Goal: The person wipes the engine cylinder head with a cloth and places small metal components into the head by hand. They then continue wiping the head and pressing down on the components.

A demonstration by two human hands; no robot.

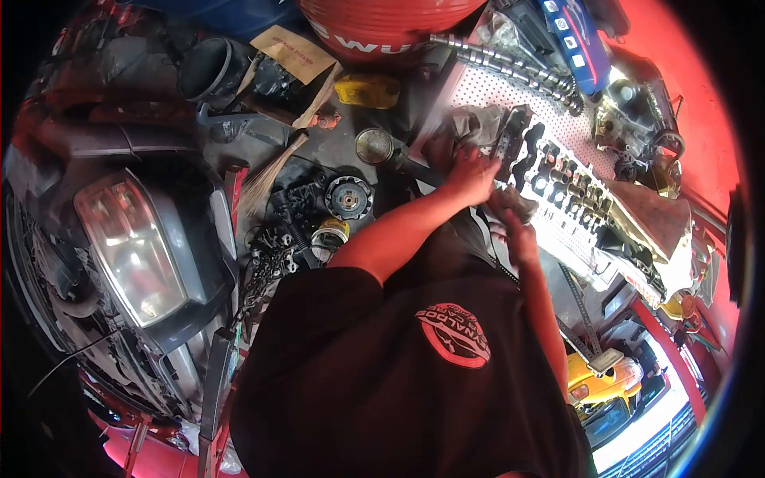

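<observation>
My left hand (pixel 473 178) is closed around the near end of a dark, elongated metal part (pixel 510 142) with holes along it. Just below it, my right hand (pixel 519 233) grips a crumpled greyish-brown rag (pixel 514 205), close to the same part. Immediately right of both hands lies a pale engine cylinder head (pixel 570 185) with rows of dark openings. Behind the left hand rests a bunched dark cloth (pixel 466 131). Some fingertips are hidden by the part and the rag.
A perforated white bench top (pixel 518 92) carries a camshaft (pixel 518 68). Farther right stands a metal engine housing (pixel 633 115). On the left are a car headlight (pixel 131 247), a clutch-like disc (pixel 348 197), a straw brush (pixel 271 179) and an opened cardboard box (pixel 293 54). A red drum (pixel 390 24) stands at the back.
</observation>
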